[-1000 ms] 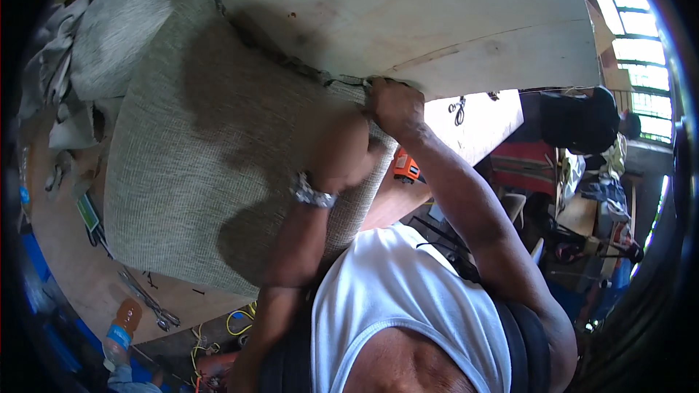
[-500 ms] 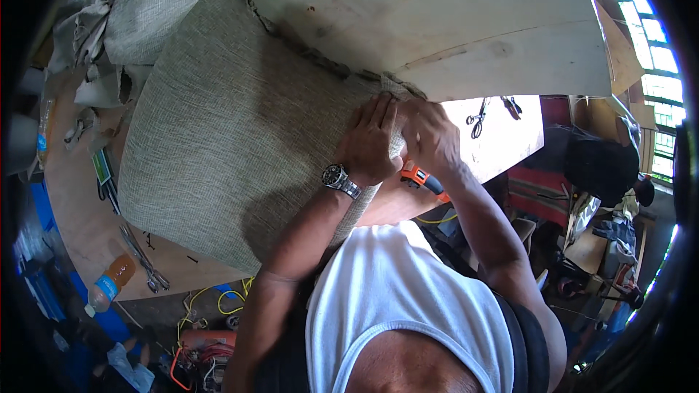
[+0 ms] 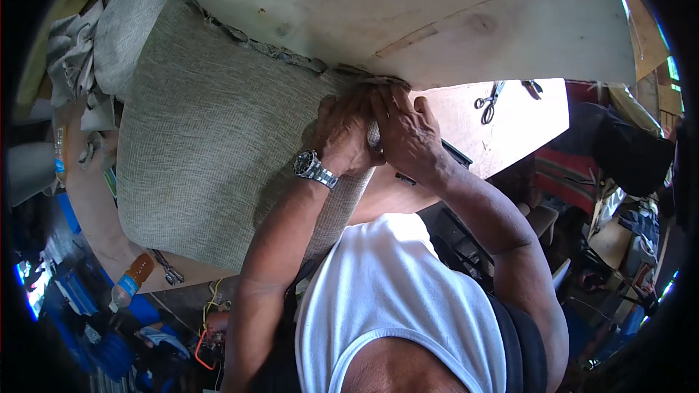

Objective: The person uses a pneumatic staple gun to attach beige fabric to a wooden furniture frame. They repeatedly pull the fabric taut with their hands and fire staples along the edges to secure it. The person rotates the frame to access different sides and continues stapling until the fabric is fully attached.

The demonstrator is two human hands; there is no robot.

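A large piece of grey woven upholstery fabric covers a bulky form on the table. Its rough folded edge runs along a pale wooden board that rises at the far side. My left hand, below a metal wristwatch, is closed on the fabric near its right corner. Beside it, almost touching, my right hand grips the same edge, fingers together and pointing away from me. What the fingertips pinch is hidden under them. Dark parts of an object show by my right wrist.
On the bright tabletop at right lie black-handled scissors and another dark hand tool. At near left are a bottle of orange drink and metal shears. Fabric scraps hang at far left.
My left hand has gone from lying flat to gripping the fabric. My right hand has turned and its fingers now lie along the edge. The orange tool by my right wrist is out of sight.
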